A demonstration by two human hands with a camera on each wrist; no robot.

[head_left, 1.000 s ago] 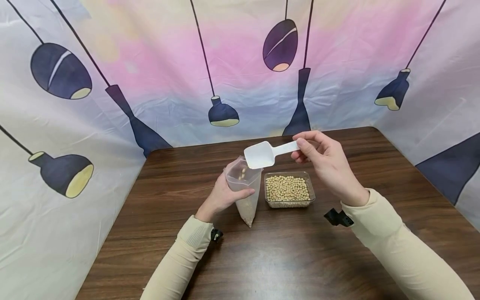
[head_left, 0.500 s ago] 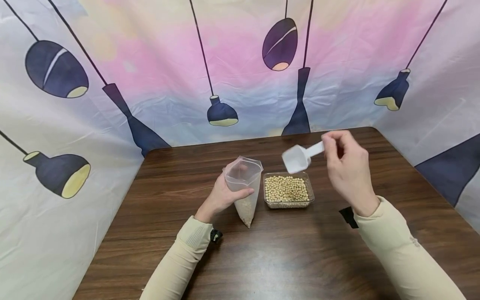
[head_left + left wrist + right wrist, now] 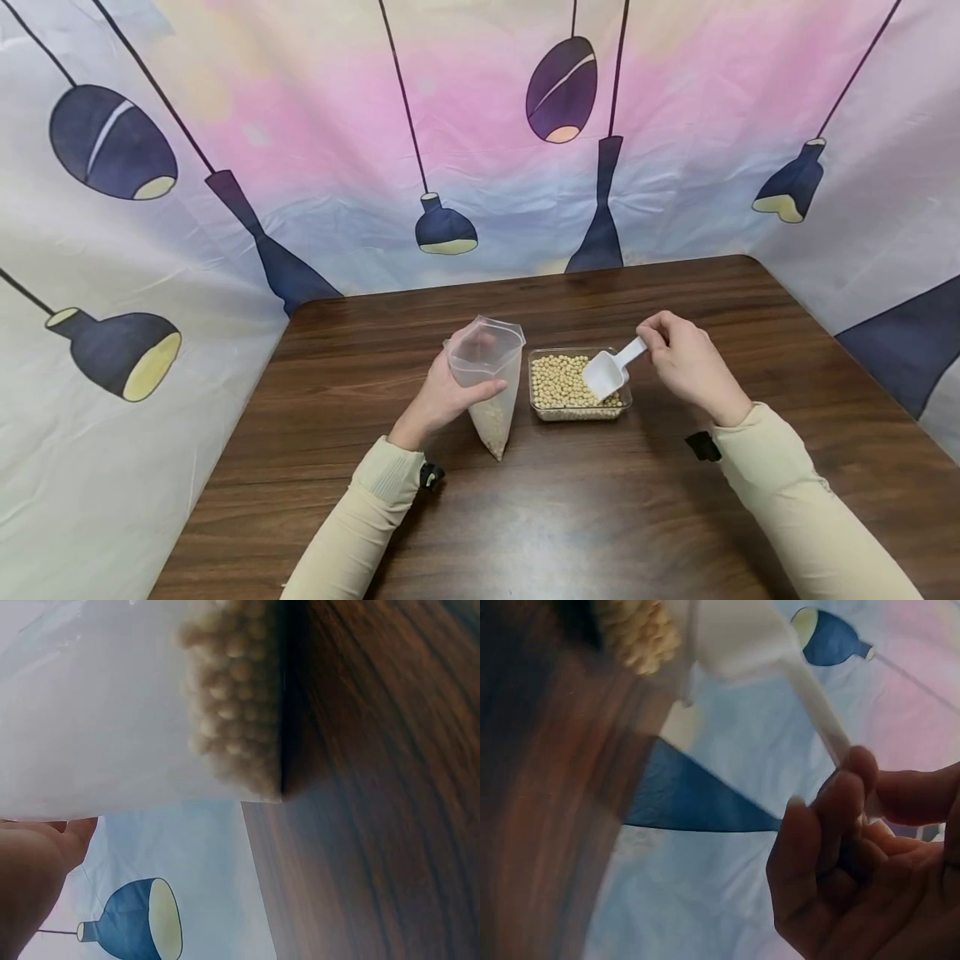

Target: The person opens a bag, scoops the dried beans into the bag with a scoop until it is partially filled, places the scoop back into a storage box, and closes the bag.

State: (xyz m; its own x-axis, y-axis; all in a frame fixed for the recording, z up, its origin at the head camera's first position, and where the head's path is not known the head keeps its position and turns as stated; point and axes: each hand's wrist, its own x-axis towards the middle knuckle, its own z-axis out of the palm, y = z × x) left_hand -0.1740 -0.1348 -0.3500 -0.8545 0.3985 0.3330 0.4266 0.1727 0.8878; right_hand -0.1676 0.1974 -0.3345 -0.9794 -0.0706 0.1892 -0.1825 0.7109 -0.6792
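My left hand (image 3: 442,400) grips a clear plastic bag (image 3: 486,367) round its upper part, with the bag's mouth spread wide. Soybeans (image 3: 236,690) fill the bottom of the bag, which stands on or just above the table. Between thumb and fingers, my right hand (image 3: 690,362) pinches the handle of a white plastic scoop (image 3: 603,375). The scoop's bowl tilts down to the left, its lip at the beans in a clear rectangular container (image 3: 581,414). In the right wrist view, the scoop handle (image 3: 817,712) runs up from the fingertips (image 3: 859,765).
The container stands just right of the bag on a dark wood-grain table (image 3: 540,508). Behind the table and along its sides hangs a cloth (image 3: 360,167) printed with lamps. A black strap device (image 3: 703,446) sits at the right cuff.
The scoop has moved from above the bag's mouth rightward and down to the beans in the container. Beans seen dropping into the bag earlier are gone from its mouth. My left hand stays put.
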